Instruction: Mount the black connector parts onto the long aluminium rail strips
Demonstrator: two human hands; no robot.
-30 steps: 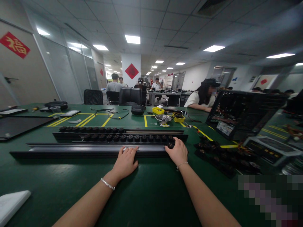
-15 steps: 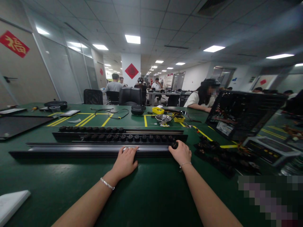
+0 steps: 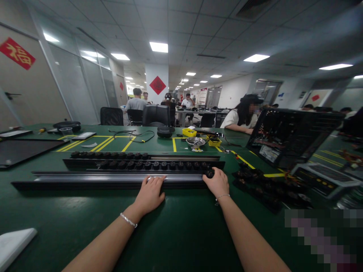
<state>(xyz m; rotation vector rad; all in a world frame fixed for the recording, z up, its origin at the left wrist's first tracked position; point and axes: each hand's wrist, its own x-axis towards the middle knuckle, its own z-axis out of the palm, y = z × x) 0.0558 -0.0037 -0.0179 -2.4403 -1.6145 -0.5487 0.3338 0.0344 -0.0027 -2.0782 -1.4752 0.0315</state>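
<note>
Black rail [image 3: 113, 180] lies mid-frame on the green worktop [image 3: 176, 234]; my left hand [image 3: 150, 194] presses flat, fingers together, steadying it, while my right hand [image 3: 218, 182] pinches an end knob [image 3: 210, 173].

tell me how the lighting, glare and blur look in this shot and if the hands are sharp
Head view: ceiling panels light the room evenly; soft glare runs along the near metal rail, and dull sheen marks the green table. Left hand and right hand are fairly sharp; the edges bow and smear, notably the upper right; a pixelated patch covers the lower right corner.
</note>
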